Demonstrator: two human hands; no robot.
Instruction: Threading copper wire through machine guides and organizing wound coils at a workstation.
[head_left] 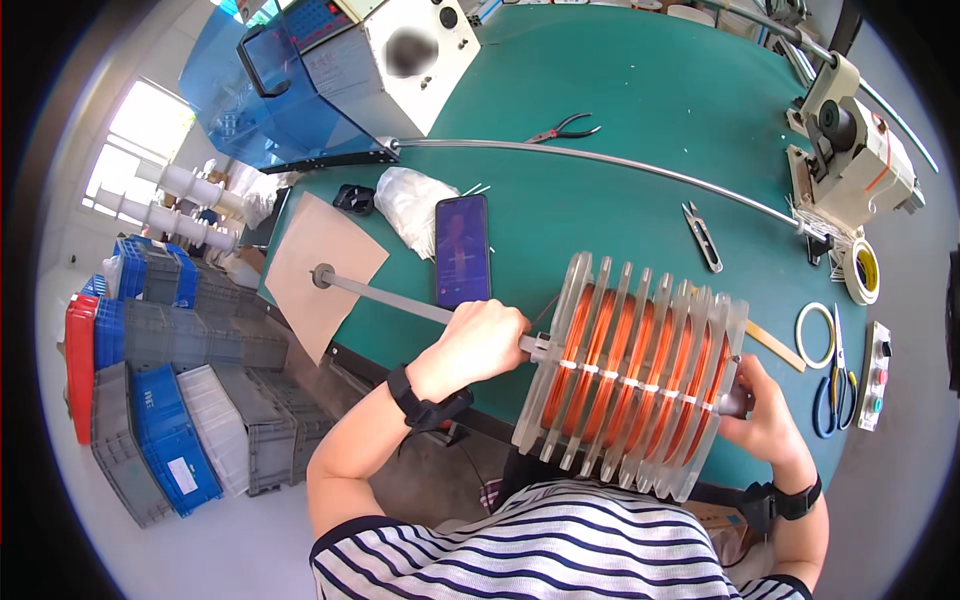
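Observation:
A winding former (690,470) with several translucent plates is held near the table's front edge. Coils of orange copper wire (610,345) fill the gaps between its plates, with white ties across them. A square metal rod (400,300) sticks out of its left side and ends at a round grey disc (322,277). My left hand (482,345) is closed around this rod, close to the former's left plate. At the opposite end, my right hand (762,415) grips the dark round end piece beside the right plate; its fingertips are partly hidden.
On the green table (620,90) lie a phone (462,250), a white bag (405,205), brown paper (310,250), pliers (565,130), snips (703,238), scissors (838,370) and tape (862,270). A long steel bar (600,160) crosses from the blue-covered machine (290,90). Crates (170,440) stand left.

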